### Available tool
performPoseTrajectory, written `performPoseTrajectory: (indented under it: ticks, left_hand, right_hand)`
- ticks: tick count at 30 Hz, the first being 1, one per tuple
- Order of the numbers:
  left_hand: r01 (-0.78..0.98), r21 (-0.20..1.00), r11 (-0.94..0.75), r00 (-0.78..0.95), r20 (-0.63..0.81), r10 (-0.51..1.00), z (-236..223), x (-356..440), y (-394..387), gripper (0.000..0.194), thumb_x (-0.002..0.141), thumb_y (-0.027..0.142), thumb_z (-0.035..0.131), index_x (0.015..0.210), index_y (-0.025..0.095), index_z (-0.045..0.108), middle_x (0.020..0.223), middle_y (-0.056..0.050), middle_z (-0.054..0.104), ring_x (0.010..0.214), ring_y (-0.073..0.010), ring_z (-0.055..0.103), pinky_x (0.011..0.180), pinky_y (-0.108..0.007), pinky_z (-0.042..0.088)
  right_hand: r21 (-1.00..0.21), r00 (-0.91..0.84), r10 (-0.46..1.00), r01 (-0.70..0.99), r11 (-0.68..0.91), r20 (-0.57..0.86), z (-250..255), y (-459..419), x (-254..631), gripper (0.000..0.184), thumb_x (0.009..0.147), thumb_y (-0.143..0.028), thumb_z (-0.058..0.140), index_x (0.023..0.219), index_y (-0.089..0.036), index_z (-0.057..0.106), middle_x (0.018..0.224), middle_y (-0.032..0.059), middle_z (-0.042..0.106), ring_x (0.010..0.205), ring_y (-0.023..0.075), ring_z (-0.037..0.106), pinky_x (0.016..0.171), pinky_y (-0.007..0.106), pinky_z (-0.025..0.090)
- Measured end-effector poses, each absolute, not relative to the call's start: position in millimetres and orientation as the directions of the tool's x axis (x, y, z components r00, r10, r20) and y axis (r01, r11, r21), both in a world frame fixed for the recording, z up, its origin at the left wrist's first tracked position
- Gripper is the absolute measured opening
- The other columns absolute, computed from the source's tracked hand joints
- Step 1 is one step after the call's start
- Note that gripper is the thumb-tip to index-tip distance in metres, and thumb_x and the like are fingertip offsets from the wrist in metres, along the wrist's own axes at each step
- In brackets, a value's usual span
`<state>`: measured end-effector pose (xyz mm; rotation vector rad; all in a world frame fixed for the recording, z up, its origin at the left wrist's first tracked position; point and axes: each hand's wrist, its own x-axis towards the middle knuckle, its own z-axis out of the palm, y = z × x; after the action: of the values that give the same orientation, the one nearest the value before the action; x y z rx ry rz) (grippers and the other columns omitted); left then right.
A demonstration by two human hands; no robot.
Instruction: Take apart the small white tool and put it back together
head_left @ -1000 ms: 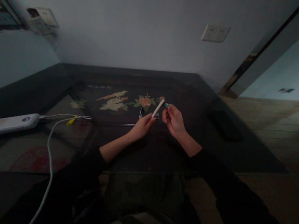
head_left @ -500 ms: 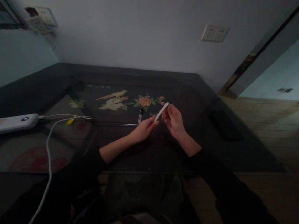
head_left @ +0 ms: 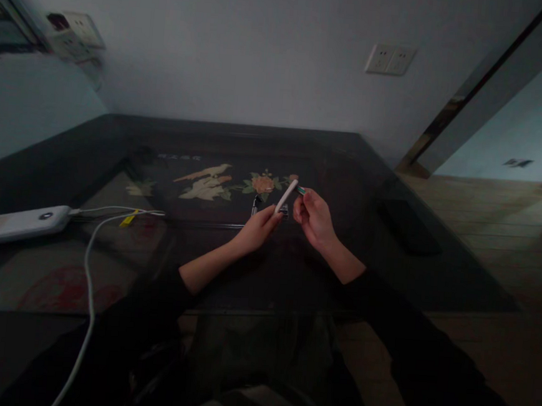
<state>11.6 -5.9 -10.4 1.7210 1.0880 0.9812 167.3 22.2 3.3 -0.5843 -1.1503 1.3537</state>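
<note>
A slim white pen-shaped stick (head_left: 286, 196) slants up and to the right from my left hand (head_left: 257, 230), whose fingers are closed around its lower end. Close by on the right, my right hand (head_left: 315, 219) pinches a small thin piece with a teal tint (head_left: 301, 191); its kind is too small to make out. That piece points at the stick's upper end, and whether they touch I cannot tell. Below the hands lies the dark tabletop (head_left: 246, 276). A short silvery piece (head_left: 254, 205) and a small pale item (head_left: 284, 211) show beside my left hand, partly covered by it.
On the left lies a white power bank (head_left: 20, 224) with a white cable (head_left: 88, 264) running toward me and a yellow tag (head_left: 129, 219). A dark flat rectangular object (head_left: 410, 228) rests at the right. Behind the table is a wall with sockets (head_left: 390, 60).
My left hand has shifted slightly left with the white stick, whose top has moved away from my right fingers. The teal-tinted piece now shows at my right fingertips.
</note>
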Motion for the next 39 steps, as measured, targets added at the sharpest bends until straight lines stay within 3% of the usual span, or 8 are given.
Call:
performPoseTrajectory:
  ticks: [11, 22, 33, 39]
  left_hand:
    - [0.22, 0.95, -0.221, 0.363, 0.13, 0.923, -7, 13, -12, 0.023, 0.095, 0.039, 0.042, 0.083, 0.019, 0.044, 0.062, 0.006, 0.04, 0.051, -0.008, 0.037, 0.048, -0.02, 0.03]
    - [0.16, 0.958, -0.239, 0.44, 0.147, 0.886, -4, 17, -18, 0.026, 0.094, 0.042, 0.043, 0.086, 0.018, 0.046, 0.062, 0.006, 0.039, 0.051, -0.0076, 0.036, 0.047, -0.02, 0.03]
    - [0.257, 0.933, -0.251, 0.34, 0.156, 0.928, -8, 12, -8, 0.025, 0.094, 0.039, 0.042, 0.079, 0.019, 0.043, 0.061, 0.005, 0.04, 0.052, -0.0089, 0.037, 0.049, -0.021, 0.029]
    - [0.276, 0.93, -0.242, 0.315, 0.15, 0.937, -10, 11, -7, 0.026, 0.095, 0.041, 0.042, 0.079, 0.019, 0.042, 0.061, 0.005, 0.04, 0.052, -0.0088, 0.037, 0.049, -0.021, 0.029]
  right_hand:
    - [-0.884, -0.154, 0.942, -0.418, 0.212, 0.299, 2, 23, 167, 0.044, 0.072, -0.062, 0.072, 0.079, -0.022, 0.053, 0.051, -0.0071, 0.048, 0.042, 0.0067, 0.034, 0.041, 0.025, 0.022]
    - [-0.895, -0.161, 0.95, -0.408, 0.182, 0.266, 5, 20, 167, 0.049, 0.074, -0.065, 0.069, 0.096, -0.021, 0.064, 0.053, -0.007, 0.044, 0.046, 0.0082, 0.034, 0.045, 0.027, 0.025]
    - [-0.885, -0.157, 0.945, -0.419, 0.2, 0.288, 4, 21, 168, 0.044, 0.074, -0.063, 0.071, 0.076, -0.022, 0.054, 0.052, -0.0067, 0.048, 0.043, 0.0066, 0.034, 0.042, 0.025, 0.024]
    - [-0.891, -0.162, 0.946, -0.412, 0.193, 0.28, 6, 21, 168, 0.046, 0.072, -0.064, 0.072, 0.077, -0.022, 0.052, 0.051, -0.0075, 0.047, 0.043, 0.0068, 0.033, 0.041, 0.024, 0.025]
